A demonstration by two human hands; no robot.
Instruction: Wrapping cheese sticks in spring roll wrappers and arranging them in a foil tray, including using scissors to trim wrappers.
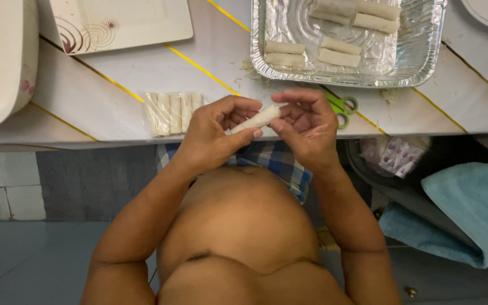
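Both hands working at table edge. Left hand [213, 133] pinching lower end of pale spring roll [256, 120], thumb and fingers curled around it. Right hand [306, 125] gripping upper end, fingertips pressing. Roll hanging tilted between hands, above checked cloth [278, 161]. Wrapped roll packet [171, 112] lying just left; green scissors [341, 107] peeking behind right hand; foil tray [425, 62] holding finished rolls beyond.

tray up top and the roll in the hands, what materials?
Tray: looks like thin aluminium foil, shiny, crinkled walls with bright glints. Roll, pinched between left hand and right hand: looks like pale matte dough wrapper, soft and smooth, slightly translucent; the filling is hidden.
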